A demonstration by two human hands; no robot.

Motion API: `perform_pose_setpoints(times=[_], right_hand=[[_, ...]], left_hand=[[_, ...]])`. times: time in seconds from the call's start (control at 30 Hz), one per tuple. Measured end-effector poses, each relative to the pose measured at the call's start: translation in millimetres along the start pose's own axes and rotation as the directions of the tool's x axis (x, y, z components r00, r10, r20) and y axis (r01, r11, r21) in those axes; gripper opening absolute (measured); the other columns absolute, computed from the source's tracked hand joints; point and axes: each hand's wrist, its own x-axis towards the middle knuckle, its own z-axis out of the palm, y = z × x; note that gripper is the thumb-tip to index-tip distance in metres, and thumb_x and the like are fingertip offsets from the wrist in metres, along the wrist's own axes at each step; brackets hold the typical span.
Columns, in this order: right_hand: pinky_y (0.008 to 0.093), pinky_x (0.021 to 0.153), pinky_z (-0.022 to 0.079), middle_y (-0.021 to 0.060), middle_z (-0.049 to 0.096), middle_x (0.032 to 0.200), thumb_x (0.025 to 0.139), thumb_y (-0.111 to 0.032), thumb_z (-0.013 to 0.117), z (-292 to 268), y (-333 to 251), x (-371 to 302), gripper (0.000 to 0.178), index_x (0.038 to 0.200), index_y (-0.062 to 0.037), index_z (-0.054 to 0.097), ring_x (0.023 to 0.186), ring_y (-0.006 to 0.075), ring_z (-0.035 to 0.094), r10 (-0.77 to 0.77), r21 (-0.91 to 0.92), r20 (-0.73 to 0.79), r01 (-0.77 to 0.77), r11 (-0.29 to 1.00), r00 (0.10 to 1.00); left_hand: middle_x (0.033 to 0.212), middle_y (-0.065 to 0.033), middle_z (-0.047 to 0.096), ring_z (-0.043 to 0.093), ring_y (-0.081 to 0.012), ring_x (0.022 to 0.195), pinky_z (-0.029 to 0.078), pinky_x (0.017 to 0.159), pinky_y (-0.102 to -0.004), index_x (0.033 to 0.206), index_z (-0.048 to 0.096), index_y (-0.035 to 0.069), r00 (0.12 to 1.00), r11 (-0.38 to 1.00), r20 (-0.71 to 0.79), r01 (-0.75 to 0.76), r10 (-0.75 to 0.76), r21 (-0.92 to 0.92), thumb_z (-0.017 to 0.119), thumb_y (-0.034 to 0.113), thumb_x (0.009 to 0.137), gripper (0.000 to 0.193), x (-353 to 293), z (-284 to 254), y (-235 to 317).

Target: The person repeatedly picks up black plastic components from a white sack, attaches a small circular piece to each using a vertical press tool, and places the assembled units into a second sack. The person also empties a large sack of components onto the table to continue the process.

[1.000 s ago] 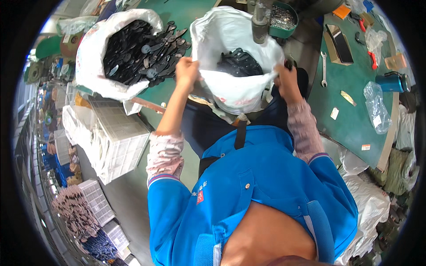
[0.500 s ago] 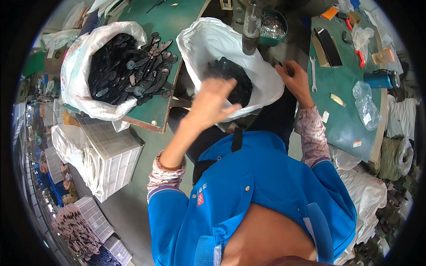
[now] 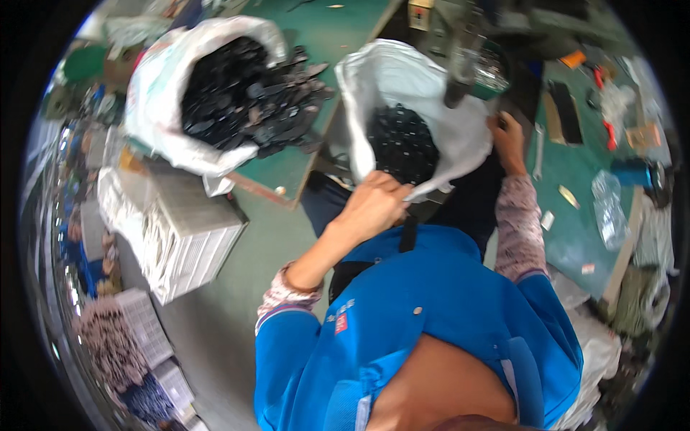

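Note:
In front of my lap stands an open white woven sack [image 3: 462, 149] with many small black parts [image 3: 404, 144] inside. My left hand [image 3: 375, 206] is closed at the sack's near rim and appears to grip it. To the right of the sack, my right hand [image 3: 509, 142] has its fingers curled in beside the outer wall. What those fingers hold, if anything, is hidden. On the green table at the left, a second white sack [image 3: 154, 108] lies tipped open, with flat black lever-like parts [image 3: 251, 93] spilling from its mouth.
A dark upright machine post [image 3: 461, 72] rises behind the sack, beside a green bowl of small metal pieces [image 3: 492, 72]. The right green table [image 3: 568, 244] carries a wrench [image 3: 538, 152], a dark bar, a blue flask [image 3: 632, 174] and plastic bags. A white crate [image 3: 205, 244] stands at the left.
My left hand has come back from above the black parts to the sack's near rim, and its fingers have closed. The whole view has shifted, moving the scene rightward. My right hand stays beside the sack.

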Motion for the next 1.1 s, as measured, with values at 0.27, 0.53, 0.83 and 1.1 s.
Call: perform_pose_setpoints(times=[0.27, 0.53, 0.83, 1.1], right_hand=[[0.0201, 0.047, 0.034, 0.0002, 0.056, 0.067, 0.093, -0.022, 0.059, -45.8, -5.3, -27.5, 0.019, 0.088, -0.0045, 0.062, 0.053, 0.0049, 0.047, 0.196, 0.336, 0.103, -0.22, 0.916, 0.975], [0.0189, 0.048, 0.035, 0.0018, 0.057, 0.069, 0.095, -0.015, 0.056, -49.2, -35.5, -81.3, 0.015, 0.095, -0.001, 0.062, 0.052, 0.0044, 0.046, 0.164, 0.299, 0.011, -0.16, 0.941, 0.986], [0.0184, 0.05, 0.037, 0.0025, 0.059, 0.07, 0.094, -0.009, 0.056, -50.7, -53.1, -98.6, 0.012, 0.096, 0.0009, 0.063, 0.055, 0.0044, 0.049, -0.002, 0.219, -0.035, 0.009, 0.976, 0.999], [0.0181, 0.051, 0.036, 0.0013, 0.057, 0.069, 0.094, -0.009, 0.056, -39.4, -66.3, -102.7, 0.012, 0.096, 0.0008, 0.062, 0.056, 0.0041, 0.047, -0.003, 0.249, 0.026, -0.003, 0.968, 1.0]], left_hand=[[0.101, -0.0156, 0.065, 0.062, -0.0328, 0.094, 0.049, 0.085, -0.0407, 0.115, 0.06, 0.004, 0.801, 0.961, -0.573, 0.265, -0.174, 0.08, 0.067, 0.007, 0.076, 0.039, -3.7, -73.6, -92.8], [0.128, -0.0225, 0.048, 0.048, -0.0374, 0.117, 0.04, 0.099, -0.0432, 0.134, 0.037, -0.003, 0.814, 0.414, -0.502, 0.581, -0.292, 0.701, 0.061, -0.001, 0.064, 0.075, -62.0, -216.4, -228.2], [0.11, -0.0153, 0.055, 0.054, -0.0324, 0.106, 0.046, 0.091, -0.0409, 0.124, 0.047, 0.004, 0.764, 0.268, -0.534, 0.634, -0.362, 0.725, 0.076, 0.019, 0.068, 0.064, -40.0, -208.6, -256.5], [0.084, -0.0047, 0.052, 0.053, -0.0228, 0.087, 0.04, 0.078, -0.0389, 0.086, 0.057, 0.011, 0.94, 0.308, -0.341, 0.326, -0.007, 0.894, 0.056, 0.013, 0.078, 0.008, -44.1, -172.5, -230.4]])
